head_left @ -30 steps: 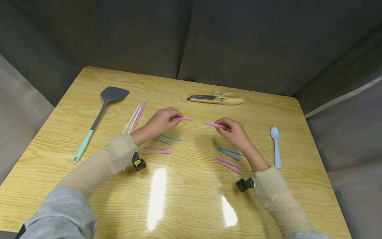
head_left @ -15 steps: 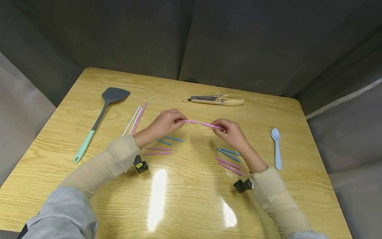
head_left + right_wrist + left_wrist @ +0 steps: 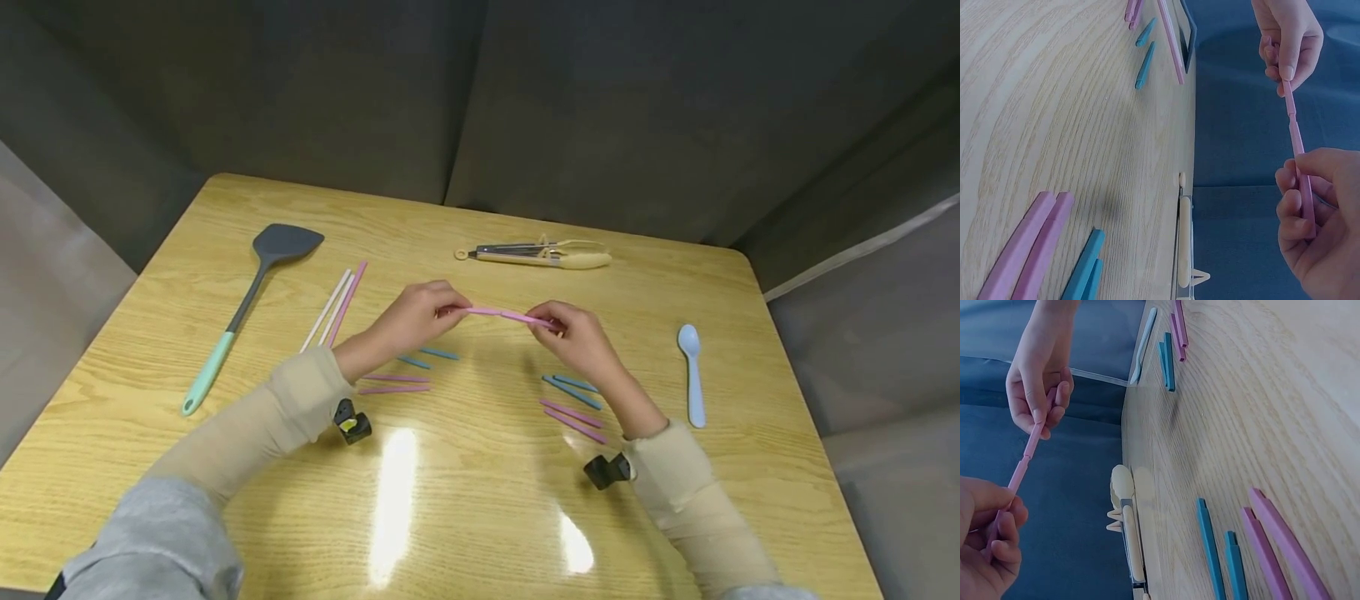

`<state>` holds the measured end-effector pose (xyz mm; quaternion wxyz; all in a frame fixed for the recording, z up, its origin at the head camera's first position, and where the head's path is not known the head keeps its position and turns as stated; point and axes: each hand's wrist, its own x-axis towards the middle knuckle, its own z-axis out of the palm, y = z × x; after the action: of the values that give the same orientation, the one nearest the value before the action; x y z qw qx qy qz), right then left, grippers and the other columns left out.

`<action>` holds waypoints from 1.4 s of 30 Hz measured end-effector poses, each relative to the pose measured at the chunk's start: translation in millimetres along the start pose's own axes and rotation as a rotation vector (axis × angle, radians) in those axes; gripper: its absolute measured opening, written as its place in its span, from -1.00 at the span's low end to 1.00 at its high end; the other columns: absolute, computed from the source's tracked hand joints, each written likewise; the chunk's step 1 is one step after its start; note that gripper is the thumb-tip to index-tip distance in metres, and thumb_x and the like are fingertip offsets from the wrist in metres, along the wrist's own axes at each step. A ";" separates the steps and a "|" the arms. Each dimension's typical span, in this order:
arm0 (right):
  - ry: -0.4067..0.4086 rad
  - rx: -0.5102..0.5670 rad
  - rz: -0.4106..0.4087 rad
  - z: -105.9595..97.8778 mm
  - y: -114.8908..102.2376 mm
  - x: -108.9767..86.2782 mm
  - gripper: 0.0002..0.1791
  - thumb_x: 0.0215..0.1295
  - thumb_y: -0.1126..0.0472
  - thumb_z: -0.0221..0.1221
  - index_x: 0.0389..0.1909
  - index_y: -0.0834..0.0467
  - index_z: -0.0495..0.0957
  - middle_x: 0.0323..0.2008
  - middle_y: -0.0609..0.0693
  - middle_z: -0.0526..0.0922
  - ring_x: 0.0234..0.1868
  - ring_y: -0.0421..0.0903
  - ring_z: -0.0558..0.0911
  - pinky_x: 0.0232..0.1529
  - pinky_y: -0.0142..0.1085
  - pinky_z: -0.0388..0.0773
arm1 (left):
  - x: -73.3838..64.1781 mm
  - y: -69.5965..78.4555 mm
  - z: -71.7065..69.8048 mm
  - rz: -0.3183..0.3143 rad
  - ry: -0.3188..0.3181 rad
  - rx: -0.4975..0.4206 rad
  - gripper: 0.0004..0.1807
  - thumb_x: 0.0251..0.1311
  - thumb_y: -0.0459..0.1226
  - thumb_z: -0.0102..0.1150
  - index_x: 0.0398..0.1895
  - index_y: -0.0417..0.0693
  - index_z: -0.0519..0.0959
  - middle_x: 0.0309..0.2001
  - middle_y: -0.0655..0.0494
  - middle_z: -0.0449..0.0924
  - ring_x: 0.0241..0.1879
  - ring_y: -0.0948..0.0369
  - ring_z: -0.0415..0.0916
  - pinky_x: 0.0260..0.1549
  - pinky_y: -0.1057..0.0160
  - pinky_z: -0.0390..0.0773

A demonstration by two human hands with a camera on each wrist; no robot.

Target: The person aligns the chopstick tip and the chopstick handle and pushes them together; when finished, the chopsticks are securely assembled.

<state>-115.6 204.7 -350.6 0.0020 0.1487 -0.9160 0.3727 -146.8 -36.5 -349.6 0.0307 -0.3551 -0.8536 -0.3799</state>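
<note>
Over the middle of the table my left hand [image 3: 418, 318] pinches a pink chopstick section [image 3: 482, 312] between thumb and fingers. Facing it, my right hand [image 3: 576, 335] grips a second pink chopstick section [image 3: 517, 317] the same way. Their narrow notched ends meet between the hands, nearly in one line; whether they are locked cannot be told. Both wrist views show the joint, the right section [image 3: 1033, 439] and the left section [image 3: 1289, 97]. Below the left hand lie blue sections [image 3: 438, 354] and pink sections [image 3: 393, 389]. Other blue sections [image 3: 573, 392] and pink sections [image 3: 573, 421] lie below the right hand.
Longer white sticks [image 3: 326, 310] and a pink stick [image 3: 347, 304] lie beside the left forearm. Further left is a spatula [image 3: 251, 292] with a mint handle. Cream tongs [image 3: 540, 254] lie at the back, a light blue spoon [image 3: 693, 375] at the right. Dark curtains surround the table.
The two hands have come closer together. The gap between the pink section ends has closed, and the ends now touch. The things on the table stay where they were.
</note>
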 end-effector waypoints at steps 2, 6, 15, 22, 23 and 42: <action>-0.002 -0.005 -0.002 0.4 -0.5 -0.6 -0.85 0.21 0.25 0.12 -0.25 0.21 0.58 -0.46 0.02 0.56 -0.53 -0.12 0.34 -0.56 -0.33 0.29 | -0.7 0.1 0.5 0.006 0.001 -0.004 -0.86 0.13 -0.38 0.12 -0.29 -0.23 0.61 -0.37 0.03 0.56 -0.44 0.26 0.44 -0.47 0.42 0.46; -0.012 0.003 0.001 0.3 -1.6 -1.6 -0.84 0.22 0.24 0.12 -0.25 0.21 0.58 -0.45 0.01 0.56 -0.52 -0.12 0.35 -0.55 -0.33 0.31 | -1.4 -0.1 0.2 0.006 0.002 -0.031 -0.87 0.13 -0.37 0.12 -0.30 -0.23 0.62 -0.37 0.02 0.57 -0.44 0.26 0.46 -0.47 0.43 0.47; -0.026 0.103 -0.022 -2.9 -2.5 -3.0 -0.86 0.20 0.29 0.13 -0.27 0.23 0.59 -0.39 0.06 0.61 -0.55 -0.14 0.42 -0.57 -0.39 0.39 | -1.0 -0.5 -1.7 0.019 0.003 -0.096 -0.88 0.12 -0.35 0.14 -0.33 -0.21 0.64 -0.40 0.06 0.58 -0.51 0.29 0.42 -0.56 0.40 0.43; -0.031 0.191 -0.002 -5.8 -4.6 -4.1 -0.85 0.19 0.28 0.13 -0.27 0.25 0.60 -0.44 0.11 0.61 -0.56 -0.09 0.48 -0.59 -0.38 0.43 | -0.6 3.3 -1.6 0.022 0.022 -0.110 -0.89 0.11 -0.36 0.15 -0.36 -0.20 0.64 -0.43 0.07 0.57 -0.56 0.31 0.38 -0.59 0.40 0.40; -0.028 0.195 0.000 -6.1 -4.9 -4.2 -0.85 0.19 0.28 0.13 -0.27 0.26 0.60 -0.43 0.12 0.61 -0.57 -0.10 0.47 -0.59 -0.39 0.43 | -0.5 4.0 -1.6 0.025 0.028 -0.112 -0.90 0.10 -0.36 0.16 -0.36 -0.21 0.64 -0.43 0.06 0.57 -0.55 0.30 0.39 -0.59 0.40 0.40; 0.018 0.199 -0.032 -7.7 -15.5 -5.7 -0.86 0.17 0.31 0.14 -0.31 0.28 0.60 -0.44 0.10 0.58 -0.62 -0.20 0.34 -0.64 -0.43 0.29 | -3.6 10.6 -2.6 0.047 0.099 -0.132 -0.92 0.07 -0.42 0.17 -0.37 -0.25 0.62 -0.42 0.03 0.58 -0.51 0.28 0.44 -0.51 0.42 0.47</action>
<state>-106.7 200.9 -335.1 0.0015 0.1594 -0.8719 0.4629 -138.0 -35.4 -342.3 0.0582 -0.3572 -0.8154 -0.4518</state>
